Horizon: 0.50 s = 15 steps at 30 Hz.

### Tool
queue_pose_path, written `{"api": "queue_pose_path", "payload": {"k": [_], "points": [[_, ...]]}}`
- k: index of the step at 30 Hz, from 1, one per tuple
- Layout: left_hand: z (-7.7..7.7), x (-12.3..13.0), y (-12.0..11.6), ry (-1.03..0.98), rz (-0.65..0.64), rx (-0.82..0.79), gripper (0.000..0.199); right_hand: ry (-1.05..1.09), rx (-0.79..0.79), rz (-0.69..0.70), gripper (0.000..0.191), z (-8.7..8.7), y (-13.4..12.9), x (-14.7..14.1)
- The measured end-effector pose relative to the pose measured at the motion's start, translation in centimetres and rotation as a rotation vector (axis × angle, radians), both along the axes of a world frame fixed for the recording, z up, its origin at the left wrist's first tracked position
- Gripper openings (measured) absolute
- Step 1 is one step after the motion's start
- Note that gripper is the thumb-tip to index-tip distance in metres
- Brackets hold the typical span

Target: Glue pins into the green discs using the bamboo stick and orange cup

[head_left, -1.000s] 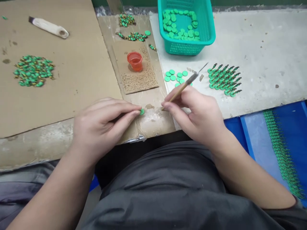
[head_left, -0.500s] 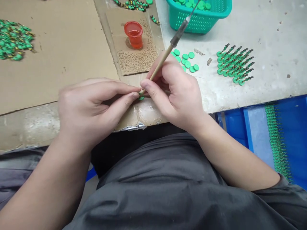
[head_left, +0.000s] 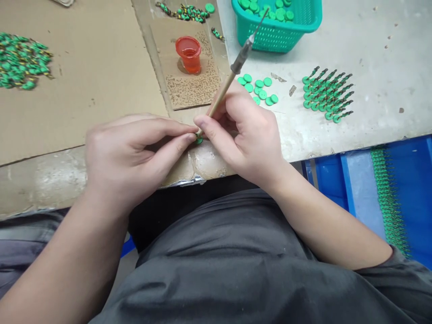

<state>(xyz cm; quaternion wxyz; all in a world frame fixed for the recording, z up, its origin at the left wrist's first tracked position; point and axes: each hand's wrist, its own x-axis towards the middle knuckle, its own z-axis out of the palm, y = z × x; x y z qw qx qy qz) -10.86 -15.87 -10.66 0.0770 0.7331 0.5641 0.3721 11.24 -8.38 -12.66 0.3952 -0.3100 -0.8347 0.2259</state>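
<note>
My left hand pinches a small green piece at the table's front edge, its fingertips hiding most of it. Held like a pen in my right hand is a wooden stick with a dark collar and a thin needle-like tip pointing up and away. The stick's lower end meets the green piece between my fingertips. Beyond my hands a red cup with liquid stands on a speckled cardboard piece. Loose green discs lie just past my right hand.
A green basket of discs stands at the back. Rows of green discs with dark twisted pieces sit to the right. A pile of green and gold pieces lies far left. Blue trays are below the table's right edge.
The whole view has shifted slightly, with the table items lower in the picture. The stick stands a little more upright; both hands keep their hold.
</note>
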Motion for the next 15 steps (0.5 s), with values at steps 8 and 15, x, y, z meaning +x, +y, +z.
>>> {"api": "queue_pose_path", "payload": {"k": [8, 15], "points": [[0.14, 0.27, -0.07, -0.016, 0.01, -0.02, 0.014, 0.096, 0.068, -0.006, 0.028, 0.04, -0.26, -0.14], [0.16, 0.33, -0.24, -0.022, 0.017, -0.039, 0.014, 0.072, 0.091, -0.046, 0.03, 0.09, -0.39, -0.18]]}}
